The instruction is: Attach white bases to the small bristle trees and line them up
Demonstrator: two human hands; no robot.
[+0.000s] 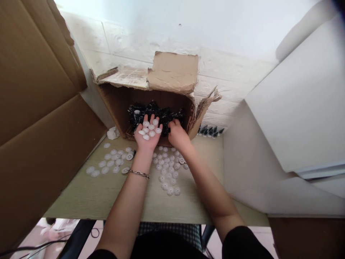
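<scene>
L fingers (152, 117) spread, w/ wht discs (151, 127).

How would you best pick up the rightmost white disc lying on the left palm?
Probably by the rim: pinch opposite edges of the white disc between thumb and fingertip, coming from above and from the right. It looks round and shallow, and it lies loose on the upturned left hand, which blocks a grip from below. The right hand is on that side.

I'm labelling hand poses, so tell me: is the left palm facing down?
No, the left hand is turned palm up, with several white discs lying on it.
</scene>
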